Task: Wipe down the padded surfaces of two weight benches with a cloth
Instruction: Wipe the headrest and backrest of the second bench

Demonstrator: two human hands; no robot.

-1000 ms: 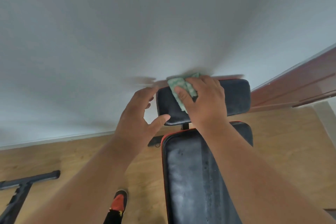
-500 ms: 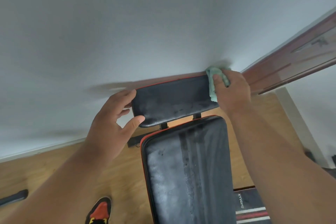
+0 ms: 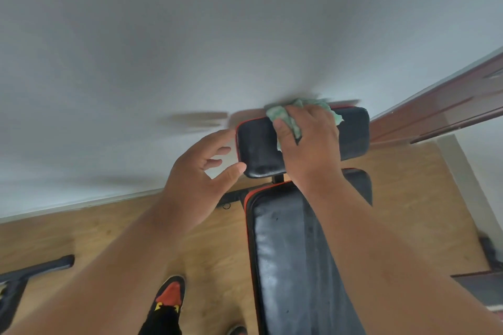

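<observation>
Pressing down on the head pad, the right hand grips a crumpled green cloth, fingers curled over it, thumb lying along the cloth's left side. Cloth sits on the upper middle of the pad, bunched partly under the palm, with a bit showing past the fingers at the pad's far edge. Outline of the cloth is smeared by motion blur, so its exact extent is uncertain.

Left hand: released, fingers spread and loosely bent, holding nothing. Thumb tip is just at the pad's lower left corner; contact probable but hard to confirm. Index finger reaches toward the pad's upper left edge.

Head pad is black with a red rim, mounted on a short black post above the long back pad, also black with red trim, its surface streaked and shiny. Right forearm crosses over the back pad's top right.

Wood floor below; white wall behind the bench. A black and red shoe stands left of the back pad. Black metal bar at far left. Reddish-brown door at right.
</observation>
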